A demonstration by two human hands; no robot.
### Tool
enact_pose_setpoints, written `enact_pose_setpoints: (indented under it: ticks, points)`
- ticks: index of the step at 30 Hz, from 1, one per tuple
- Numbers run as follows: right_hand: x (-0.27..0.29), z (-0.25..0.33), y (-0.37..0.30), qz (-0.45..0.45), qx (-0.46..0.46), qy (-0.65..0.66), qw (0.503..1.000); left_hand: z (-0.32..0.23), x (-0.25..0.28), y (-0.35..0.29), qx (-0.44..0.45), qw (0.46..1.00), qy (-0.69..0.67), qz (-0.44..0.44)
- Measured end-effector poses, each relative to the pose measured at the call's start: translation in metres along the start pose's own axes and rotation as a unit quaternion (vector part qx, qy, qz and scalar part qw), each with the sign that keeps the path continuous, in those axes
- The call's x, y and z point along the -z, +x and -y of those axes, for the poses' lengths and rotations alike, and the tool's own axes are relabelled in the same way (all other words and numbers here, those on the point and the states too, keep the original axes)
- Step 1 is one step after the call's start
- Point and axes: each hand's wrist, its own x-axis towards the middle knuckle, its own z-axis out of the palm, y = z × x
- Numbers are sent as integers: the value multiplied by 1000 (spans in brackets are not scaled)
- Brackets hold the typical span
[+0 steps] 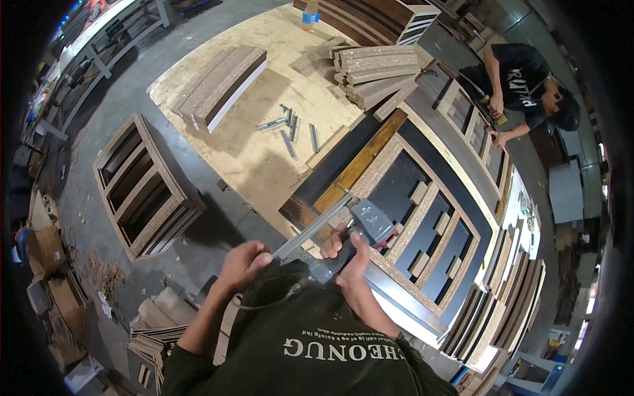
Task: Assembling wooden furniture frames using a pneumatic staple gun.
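A grey pneumatic staple gun (372,221) is held in front of my body, over the near left corner of a particleboard frame (429,195). My right hand (349,259) is wrapped round its handle. At the rear end of the long metal magazine (310,229), my left hand (246,265) is closed on the rail. A thin air hose (267,306) curves below the tool across my shirt. The frame lies on a dark panel (389,179), with small wooden blocks (419,264) against its slats. Several metal staple strips (288,132) are scattered on the plywood table.
Stacked particleboard strips (221,86) and a bigger pile (376,69) sit on the plywood table (191,142). A slatted frame stack (145,191) stands on the floor at left. Across the work, a co-worker (528,79) leans over another frame (472,125). A bottle (310,14) stands at the far edge.
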Motion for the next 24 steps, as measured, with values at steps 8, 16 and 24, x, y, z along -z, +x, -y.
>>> enact_pose_setpoints:
  ticks: [8, 16, 24]
  points:
    - [-7, 0, -1, -36, -15, -8, 999, -30, 46, 47, -109, 974, -37, -197]
    - [4, 4, -8, -163, -11, -25, 986, 7, 2, 198, -145, 970, 157, -116]
    - [24, 26, -24, -354, 69, -33, 932, 36, -19, 272, -150, 873, 447, -128]
